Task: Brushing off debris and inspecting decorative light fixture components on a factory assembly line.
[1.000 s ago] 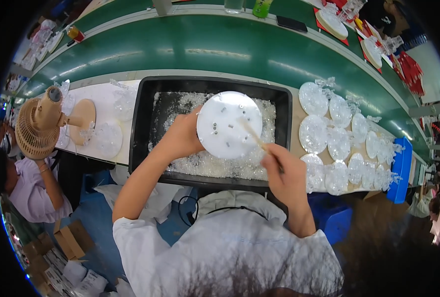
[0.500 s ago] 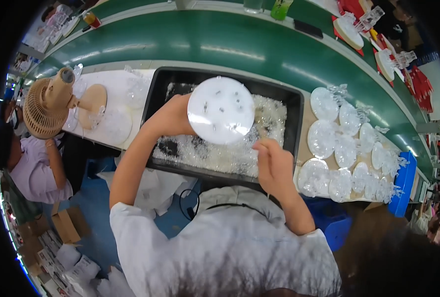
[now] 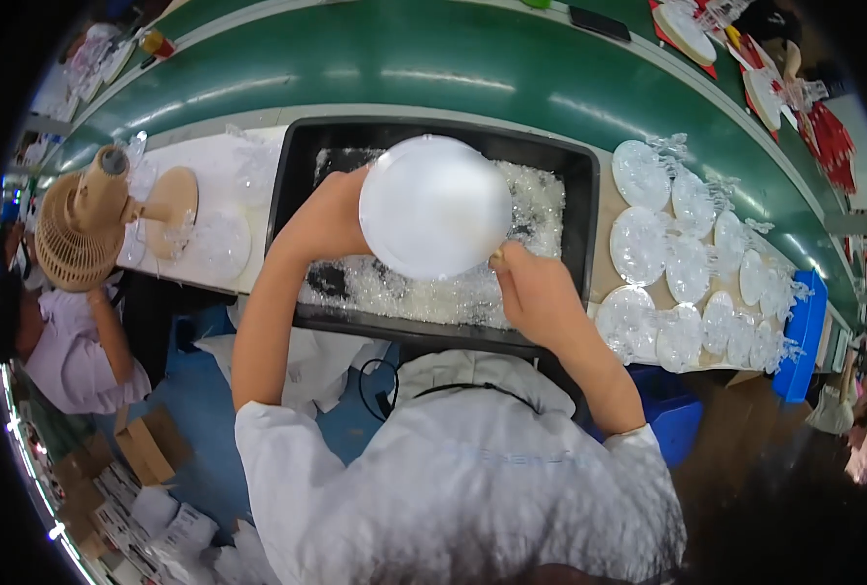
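Note:
Over the black tray I hold up a round white disc. My left hand is closed on the disc's left edge, its fingers partly hidden behind it. At the disc's lower right edge is my right hand, with thumb and forefinger pinched together. A tiny yellowish spot shows at those fingertips; I cannot make out what they hold. Small clear, glittering pieces spread across the tray below both hands.
Right of the tray stand several clear round-based pieces, with a blue bin beyond them. A beige fan and clear parts are at left, near a seated person. A green conveyor belt runs behind.
The disc has tilted; its face now looks plain and bright where several small dark marks showed before. My right hand has come up and inward to the disc's edge.

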Motion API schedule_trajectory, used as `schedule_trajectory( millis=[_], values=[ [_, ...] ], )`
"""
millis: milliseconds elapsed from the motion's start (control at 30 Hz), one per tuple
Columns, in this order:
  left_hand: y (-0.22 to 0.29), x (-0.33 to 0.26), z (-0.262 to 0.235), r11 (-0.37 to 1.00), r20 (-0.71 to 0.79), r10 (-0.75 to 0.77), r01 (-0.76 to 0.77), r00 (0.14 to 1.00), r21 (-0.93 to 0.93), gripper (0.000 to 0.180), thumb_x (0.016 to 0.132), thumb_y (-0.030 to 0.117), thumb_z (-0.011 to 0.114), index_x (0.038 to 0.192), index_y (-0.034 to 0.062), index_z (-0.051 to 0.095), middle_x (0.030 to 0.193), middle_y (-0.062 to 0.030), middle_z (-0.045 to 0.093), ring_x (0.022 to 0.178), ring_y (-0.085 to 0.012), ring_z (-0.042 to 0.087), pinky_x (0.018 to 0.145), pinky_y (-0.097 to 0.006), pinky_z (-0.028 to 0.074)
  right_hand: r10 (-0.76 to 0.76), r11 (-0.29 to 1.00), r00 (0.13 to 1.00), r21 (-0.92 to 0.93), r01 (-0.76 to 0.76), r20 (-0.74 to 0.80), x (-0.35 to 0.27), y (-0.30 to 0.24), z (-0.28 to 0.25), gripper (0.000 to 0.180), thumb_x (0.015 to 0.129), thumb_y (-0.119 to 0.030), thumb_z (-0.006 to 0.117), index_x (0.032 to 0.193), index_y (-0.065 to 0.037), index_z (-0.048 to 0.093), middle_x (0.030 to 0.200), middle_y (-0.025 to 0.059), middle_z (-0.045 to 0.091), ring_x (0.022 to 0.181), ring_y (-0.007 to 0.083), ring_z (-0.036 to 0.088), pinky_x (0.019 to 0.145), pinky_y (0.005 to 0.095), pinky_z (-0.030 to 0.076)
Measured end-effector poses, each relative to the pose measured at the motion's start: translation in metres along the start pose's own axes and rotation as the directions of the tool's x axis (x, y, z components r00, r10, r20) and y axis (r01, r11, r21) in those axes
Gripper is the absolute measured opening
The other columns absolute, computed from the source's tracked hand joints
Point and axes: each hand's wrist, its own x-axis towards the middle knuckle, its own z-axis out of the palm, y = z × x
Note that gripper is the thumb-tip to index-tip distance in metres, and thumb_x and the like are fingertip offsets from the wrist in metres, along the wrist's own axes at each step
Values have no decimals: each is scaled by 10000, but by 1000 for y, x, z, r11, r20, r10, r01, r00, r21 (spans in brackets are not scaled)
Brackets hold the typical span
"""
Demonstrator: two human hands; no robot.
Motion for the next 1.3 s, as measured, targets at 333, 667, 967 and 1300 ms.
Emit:
schedule_trajectory(
  millis=[333,667,967,1300],
  values=[
    [-22,-9,0,988,-65,155,-156,986,-17,584,617,150,853,1147,5,657,1058,-203,714,974,-377,703,857,-379,554,-251,955,930,88,283,-270,-8,-7,-14,112,872,-104,637,940,-35,579,667,139,606,564,378,598,500,467,452],
    [-10,-11,-3,996,40,80,-82,996,44,654,612,154,863,1207,7,636,1069,-198,717,997,-366,697,883,-383,540,-90,963,986,-241,122,137,-1,-8,-6,76,845,9,567,815,-60,580,728,146,616,548,384,560,516,456,445],
    [-21,-12,-5,985,29,170,-170,985,14,670,584,161,870,1195,12,638,1074,-211,708,984,-392,683,851,-379,548,-221,972,925,12,236,-308,-2,-9,-15,79,891,-47,612,951,-36,563,656,188,572,554,381,589,505,430,469],
    [-30,-9,-17,983,215,171,-153,961,-97,743,575,159,896,1252,26,619,1061,-162,733,964,-326,715,885,-371,542,97,931,962,-364,3,257,14,2,0,225,738,101,569,917,-33,597,836,161,628,781,363,647,652,456,512]
  ],
)
